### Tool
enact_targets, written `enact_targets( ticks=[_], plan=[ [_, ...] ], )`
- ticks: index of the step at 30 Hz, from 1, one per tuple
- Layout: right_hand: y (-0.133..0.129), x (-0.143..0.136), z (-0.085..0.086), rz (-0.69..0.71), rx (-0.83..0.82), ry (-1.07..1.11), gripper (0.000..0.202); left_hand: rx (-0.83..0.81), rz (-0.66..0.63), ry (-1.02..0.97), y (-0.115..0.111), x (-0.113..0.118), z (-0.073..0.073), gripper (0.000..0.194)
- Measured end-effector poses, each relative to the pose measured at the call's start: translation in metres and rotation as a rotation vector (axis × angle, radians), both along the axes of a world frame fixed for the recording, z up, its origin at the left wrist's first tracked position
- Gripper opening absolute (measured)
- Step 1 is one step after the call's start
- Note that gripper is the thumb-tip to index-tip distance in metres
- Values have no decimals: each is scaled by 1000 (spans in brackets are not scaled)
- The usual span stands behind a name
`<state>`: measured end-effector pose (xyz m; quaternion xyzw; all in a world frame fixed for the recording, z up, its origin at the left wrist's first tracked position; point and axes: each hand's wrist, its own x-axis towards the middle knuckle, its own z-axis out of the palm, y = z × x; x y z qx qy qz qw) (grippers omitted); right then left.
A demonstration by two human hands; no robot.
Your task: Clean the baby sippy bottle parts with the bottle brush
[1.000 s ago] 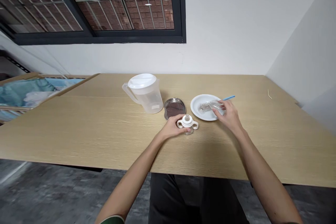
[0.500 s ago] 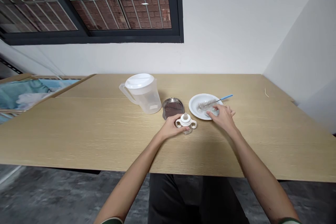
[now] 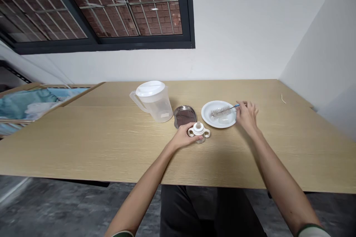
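Note:
My left hand [image 3: 183,136] is wrapped round a small clear baby bottle [image 3: 199,137] with a white collar, two white side handles and a clear nipple on top. The bottle stands upright on the table. To its upper right, a white plate [image 3: 206,119] carries a bottle brush [image 3: 221,111] with pale bristles and a clear cap-like piece [image 3: 224,120]. At the plate's right edge my right hand [image 3: 247,114] is closed on the brush's blue handle, its fingertips pinched together. The bristle end still lies over the plate.
A kidney-shaped metal tray [image 3: 185,115] sits just behind my left hand. Behind it to the left stands a translucent pitcher [image 3: 157,105] with a white lid. A thin pale strip [image 3: 283,98] lies far right on the wooden table [image 3: 97,144]. A wooden-framed crib [image 3: 63,104] with cloths adjoins at left.
My right hand has moved right and slightly up, from over the clear piece on the plate to the brush's handle, and has closed on it. My left hand stays on the bottle.

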<state>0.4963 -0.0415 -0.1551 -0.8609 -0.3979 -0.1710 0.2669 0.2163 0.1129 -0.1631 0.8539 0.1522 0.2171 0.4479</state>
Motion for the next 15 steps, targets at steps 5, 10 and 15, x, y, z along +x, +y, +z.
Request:
enact_targets(
  ticks=[5,10,15],
  plan=[
    [6,63,6,221,-344,-221,47,1,-8,-5,0,-1,0,52],
    [2,85,11,402,-495,-127,25,5,-15,-20,1,-1,-2,51],
    [-18,81,14,314,-314,-9,26,-12,-17,-24,0,-1,-2,52]
  ],
)
